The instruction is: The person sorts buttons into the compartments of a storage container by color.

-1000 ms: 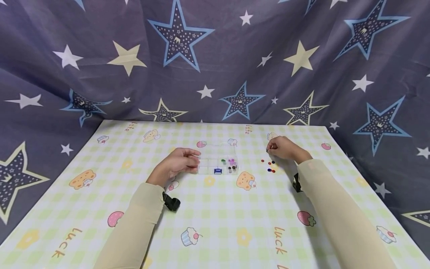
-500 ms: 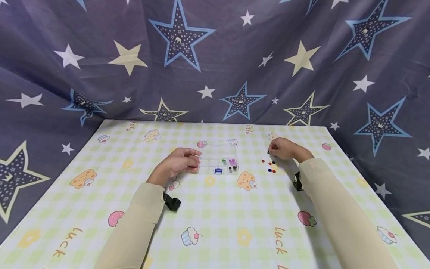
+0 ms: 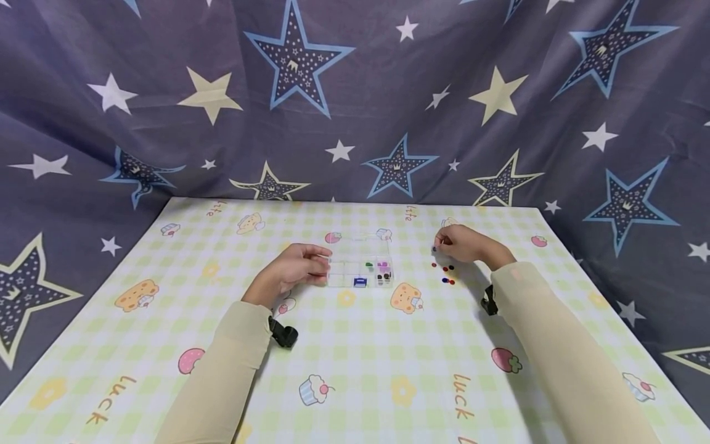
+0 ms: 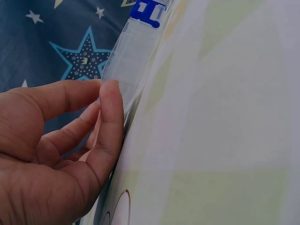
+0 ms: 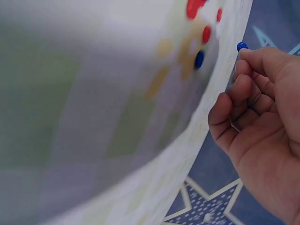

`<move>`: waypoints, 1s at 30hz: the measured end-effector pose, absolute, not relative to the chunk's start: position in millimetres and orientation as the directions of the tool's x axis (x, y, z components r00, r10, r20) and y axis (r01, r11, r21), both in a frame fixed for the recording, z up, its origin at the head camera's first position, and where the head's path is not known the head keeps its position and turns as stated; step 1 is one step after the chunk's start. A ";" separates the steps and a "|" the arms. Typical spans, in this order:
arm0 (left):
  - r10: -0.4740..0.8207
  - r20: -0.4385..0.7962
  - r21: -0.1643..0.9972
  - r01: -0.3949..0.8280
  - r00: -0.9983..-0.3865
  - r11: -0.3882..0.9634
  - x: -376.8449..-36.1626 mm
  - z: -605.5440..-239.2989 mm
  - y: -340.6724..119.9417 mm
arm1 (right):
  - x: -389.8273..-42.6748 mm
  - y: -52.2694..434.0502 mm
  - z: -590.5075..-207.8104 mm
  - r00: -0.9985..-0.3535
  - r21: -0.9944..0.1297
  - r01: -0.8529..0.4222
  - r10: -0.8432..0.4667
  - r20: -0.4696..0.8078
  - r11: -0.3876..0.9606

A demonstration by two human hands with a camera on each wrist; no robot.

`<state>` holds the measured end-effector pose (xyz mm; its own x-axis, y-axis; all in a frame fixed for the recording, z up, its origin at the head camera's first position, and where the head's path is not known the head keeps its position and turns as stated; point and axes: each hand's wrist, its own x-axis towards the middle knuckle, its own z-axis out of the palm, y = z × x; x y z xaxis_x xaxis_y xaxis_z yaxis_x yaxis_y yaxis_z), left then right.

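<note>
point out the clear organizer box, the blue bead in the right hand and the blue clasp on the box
clear organizer box (image 3: 345,275), head view, on an empty compartment at its left end
blue bead (image 5: 242,46), right wrist view, on the bead's round top at the fingertips
blue clasp (image 4: 148,9), left wrist view, on the clasp's middle at the box edge

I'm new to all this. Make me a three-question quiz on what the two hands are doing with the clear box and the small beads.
1. True or false: the left hand touches the clear box.
2. What colour is the bead at the right hand's fingertips? A red, B blue, C green.
3. Fill in: the loose beads lie on the table to the ___ of the box, seen from the head camera.

Key: 1 true; 2 B; 3 right.
</note>
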<state>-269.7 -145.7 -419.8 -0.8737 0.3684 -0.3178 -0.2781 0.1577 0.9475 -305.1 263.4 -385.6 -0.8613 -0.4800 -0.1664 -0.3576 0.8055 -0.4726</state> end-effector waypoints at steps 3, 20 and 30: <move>0.366 -0.317 0.948 -0.278 -0.875 0.157 -269.6 -419.0 -145.3 | -303.7 253.4 -381.6 -0.850 -0.468 -0.382 -0.501 -0.160 0.797; 0.376 -0.308 0.951 -0.268 -0.874 0.157 -268.4 -418.0 -146.9 | -283.7 181.5 -362.9 -0.727 -0.447 -0.610 -0.686 -0.013 0.655; 0.375 -0.317 0.948 -0.281 -0.871 0.149 -269.1 -418.8 -146.2 | -272.7 154.4 -369.6 -0.658 -0.451 -0.669 -0.753 -0.013 0.591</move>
<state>-269.1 -146.2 -418.8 -0.8712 0.3746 -0.3173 -0.2813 0.1487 0.9480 -272.7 154.4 -369.6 -0.6576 -0.7532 -0.0125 -0.6686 0.5913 -0.4509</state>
